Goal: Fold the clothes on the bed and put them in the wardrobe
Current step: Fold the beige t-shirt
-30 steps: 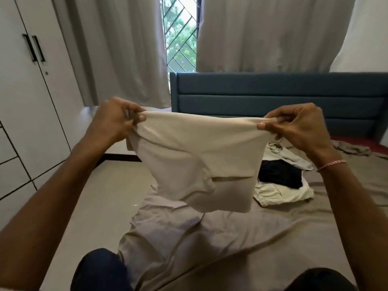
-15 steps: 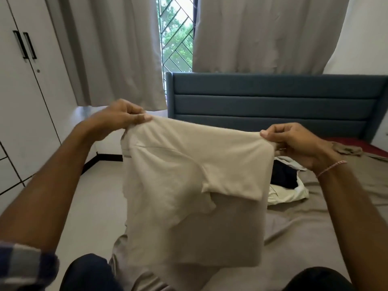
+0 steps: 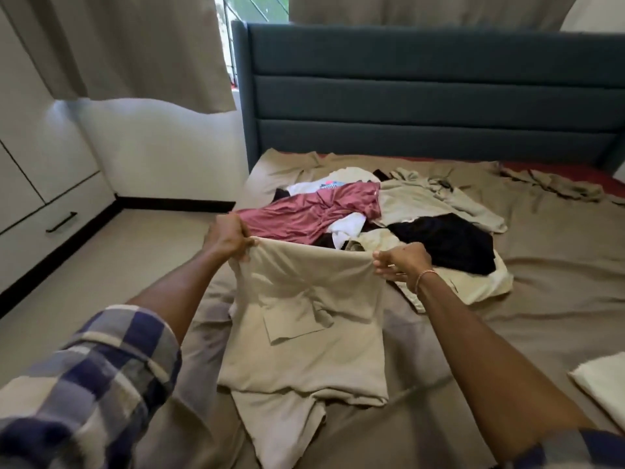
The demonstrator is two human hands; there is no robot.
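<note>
Left hand (image 3: 230, 240) and right hand (image 3: 400, 262) are pinching the top corners of the shirt (image 3: 304, 333) in their fingers, laying it on the bed (image 3: 541, 333), guessing a fold's coming next.

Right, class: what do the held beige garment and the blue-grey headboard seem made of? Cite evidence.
The beige garment: soft matte fabric, probably cotton knit; it drapes limply and creases. The blue-grey panelled headboard: matte fabric upholstery, seemingly padded; horizontal channels bulge softly.
</note>
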